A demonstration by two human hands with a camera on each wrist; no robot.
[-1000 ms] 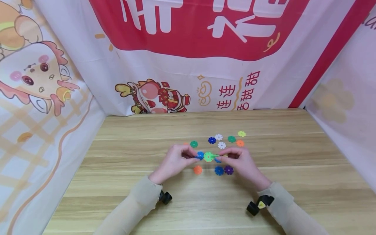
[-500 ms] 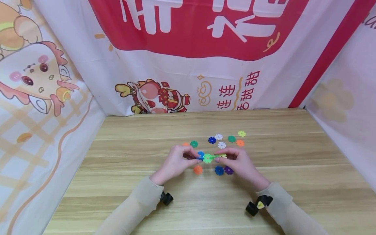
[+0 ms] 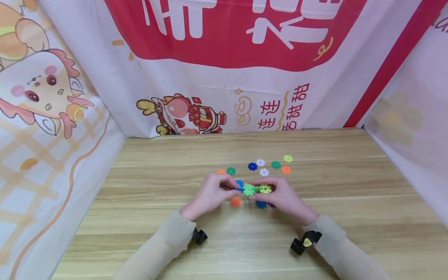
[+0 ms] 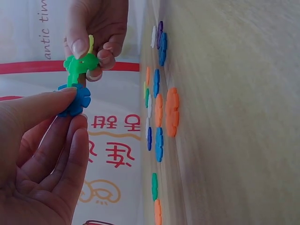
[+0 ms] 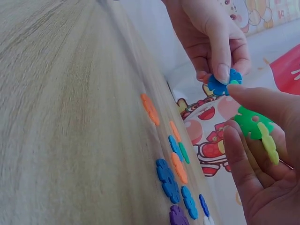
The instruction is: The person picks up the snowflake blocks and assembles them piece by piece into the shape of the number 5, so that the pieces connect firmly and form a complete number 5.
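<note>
A short chain of notched snowflake discs is held just above the table between the two hands. My left hand [image 3: 211, 192] pinches the blue snowflake disc [image 4: 79, 101] at its left end, thumb on one face and fingers behind. Slotted onto that is a light green snowflake disc [image 3: 249, 189], with my right hand [image 3: 281, 194] holding it by thumb and fingertips at its edges. A second green snowflake disc [image 5: 252, 123] follows, turned edge-on to the head camera. At the right end, a yellow snowflake disc [image 3: 266, 189] shows in front of the right palm.
Loose discs lie flat on the wooden table [image 3: 168, 163] around the hands: an orange disc [image 3: 236, 202] and a blue disc [image 3: 261, 204] nearer the body, several more farther back, including a dark blue disc [image 3: 252, 166]. A printed cloth [image 3: 224, 97] hangs behind the table.
My right hand's fingertips have slid left along the chain, from near the yellow disc to the light green one, uncovering the yellow disc. The left hand keeps its pinch, barely moving.
</note>
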